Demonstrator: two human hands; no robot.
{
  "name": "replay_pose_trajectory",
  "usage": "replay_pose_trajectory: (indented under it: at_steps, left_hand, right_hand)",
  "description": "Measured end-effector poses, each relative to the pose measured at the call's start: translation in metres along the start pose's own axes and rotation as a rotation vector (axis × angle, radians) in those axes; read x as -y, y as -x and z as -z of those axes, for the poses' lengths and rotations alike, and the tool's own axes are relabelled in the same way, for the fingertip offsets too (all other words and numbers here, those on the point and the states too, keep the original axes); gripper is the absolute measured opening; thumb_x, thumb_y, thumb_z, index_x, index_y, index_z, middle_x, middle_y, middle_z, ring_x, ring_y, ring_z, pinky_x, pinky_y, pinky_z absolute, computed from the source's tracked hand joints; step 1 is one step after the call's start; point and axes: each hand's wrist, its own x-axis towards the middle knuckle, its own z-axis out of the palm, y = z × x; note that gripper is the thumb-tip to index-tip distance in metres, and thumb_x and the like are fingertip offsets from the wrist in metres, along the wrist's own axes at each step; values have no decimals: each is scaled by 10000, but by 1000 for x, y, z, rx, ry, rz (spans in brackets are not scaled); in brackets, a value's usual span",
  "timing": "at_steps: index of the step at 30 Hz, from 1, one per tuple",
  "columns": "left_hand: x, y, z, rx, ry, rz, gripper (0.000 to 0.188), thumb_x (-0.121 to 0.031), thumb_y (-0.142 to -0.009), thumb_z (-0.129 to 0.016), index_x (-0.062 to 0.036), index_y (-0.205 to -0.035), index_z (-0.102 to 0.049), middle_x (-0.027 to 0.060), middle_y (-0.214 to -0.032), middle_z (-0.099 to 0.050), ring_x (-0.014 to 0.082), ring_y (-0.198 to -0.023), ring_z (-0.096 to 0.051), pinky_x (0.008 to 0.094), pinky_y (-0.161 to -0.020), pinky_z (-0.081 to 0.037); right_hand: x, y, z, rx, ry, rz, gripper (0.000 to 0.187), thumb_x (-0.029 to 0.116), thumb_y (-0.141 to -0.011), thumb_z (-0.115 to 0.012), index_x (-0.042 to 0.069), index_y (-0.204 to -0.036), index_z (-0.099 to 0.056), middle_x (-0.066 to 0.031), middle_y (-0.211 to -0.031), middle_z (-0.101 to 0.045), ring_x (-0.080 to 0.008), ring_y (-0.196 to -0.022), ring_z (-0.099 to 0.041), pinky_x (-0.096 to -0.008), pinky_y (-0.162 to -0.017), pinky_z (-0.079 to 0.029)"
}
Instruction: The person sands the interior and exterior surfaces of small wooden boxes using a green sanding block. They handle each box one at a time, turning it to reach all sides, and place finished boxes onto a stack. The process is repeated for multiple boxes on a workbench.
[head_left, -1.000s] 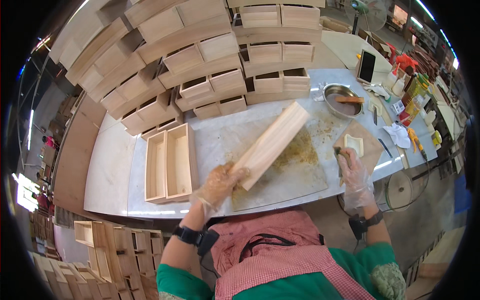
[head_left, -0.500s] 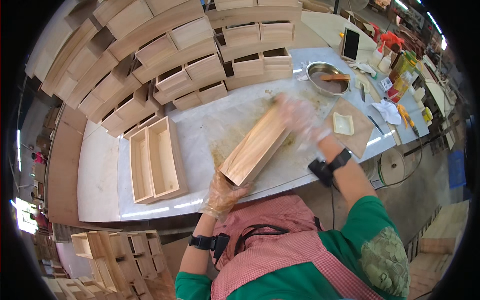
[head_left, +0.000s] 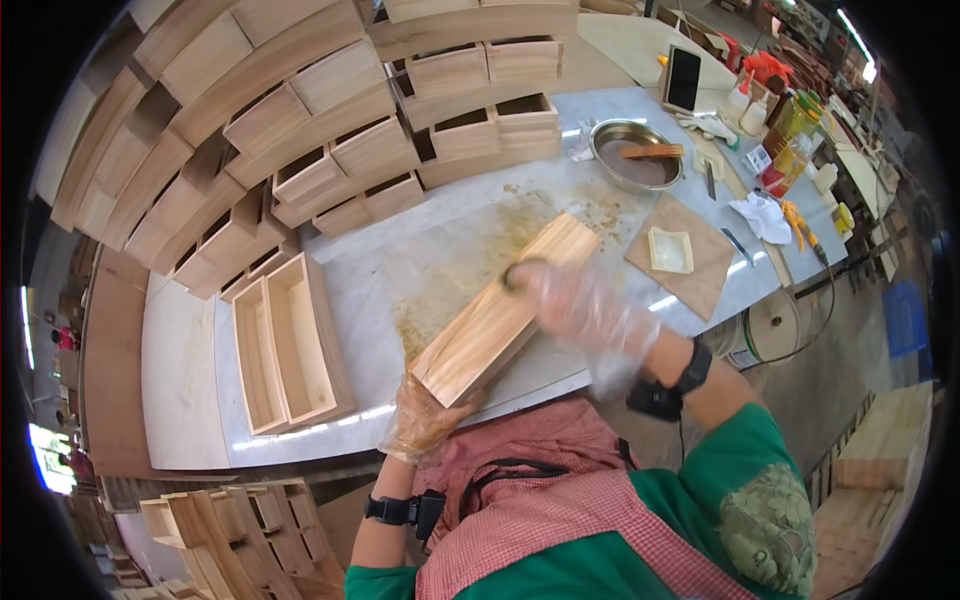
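Observation:
A long pale wooden box (head_left: 470, 337) lies at a slant over the front part of the table, one long grained face up. My left hand (head_left: 425, 420), in a clear plastic glove, is closed around its near end. On the upper face, about midway along, rests my gloved right hand (head_left: 585, 308), blurred by motion. Its fingers are bent around a small dark thing (head_left: 516, 277) pressed to the wood; the kind cannot be made out. Brown stains mark the table covering (head_left: 400, 270) around the box.
To the left stands a two-compartment wooden tray (head_left: 325, 372). Stacked wooden drawer units (head_left: 345, 150) fill the back left. At the back right are a metal bowl (head_left: 607, 172) of brownish liquid, a board (head_left: 700, 285) with a small square dish (head_left: 671, 250), a phone (head_left: 682, 80) and several bottles.
My right hand has moved from the box's far end back toward me, to about its middle. The left hand keeps its hold on the near end. The whole view has shifted slightly.

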Motion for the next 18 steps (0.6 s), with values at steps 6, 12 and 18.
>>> replay_pose_trajectory:
  at_steps: [6,12,18]
  left_hand:
    - [5,2,-3,18,73,4,893,-294,-699,-925,13,-1361,-412,195,-1227,-655,316,-1098,-670,395,-949,-549]
    - [-4,3,0,-12,34,8,878,-290,-701,-918,5,-1361,-420,193,-1195,-675,326,-1073,-684,398,-941,-553]
    - [-6,-3,-3,-43,94,3,844,-347,-686,-907,-13,-1341,-492,195,-1165,-685,363,-1088,-674,448,-922,-558]
  right_hand:
    - [-62,-5,13,148,450,-320,129,142,-968,-521,51,-1004,-604,-156,-728,-647,-280,-604,-672,-380,-506,-520]
    - [4,-8,-6,47,288,0,160,147,-954,-576,39,-1064,-617,-32,-643,-515,-184,-498,-579,-349,-419,-468]
    - [-61,7,-6,226,883,14,138,160,-986,-495,72,-923,-580,-105,-714,-652,-275,-586,-661,-352,-492,-522]
